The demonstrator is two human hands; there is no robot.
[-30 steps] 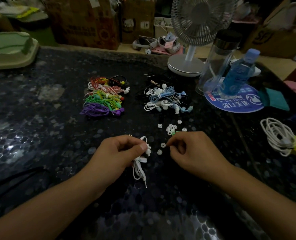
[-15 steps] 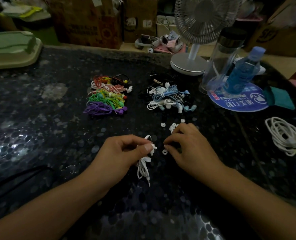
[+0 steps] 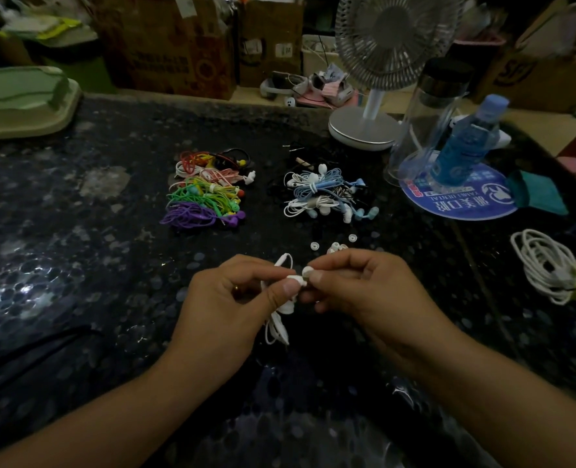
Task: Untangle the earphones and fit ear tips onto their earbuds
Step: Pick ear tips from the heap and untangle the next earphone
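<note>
We see both hands raised just above the dark speckled tabletop (image 3: 77,265) — the left hand (image 3: 232,298) pinches a white bundled earphone (image 3: 279,319), the right hand (image 3: 357,288) pinches a small white ear tip (image 3: 307,271) against its earbud, fingertips nearly touching.

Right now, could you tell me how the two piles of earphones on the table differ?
The left pile is brightly coloured: purple, green, yellow, pink and red. The right pile is only white and pale blue. The left pile looks larger and more tightly packed, while the right pile spreads looser. Both lie untouched on the dark table, beyond the hands.
</note>
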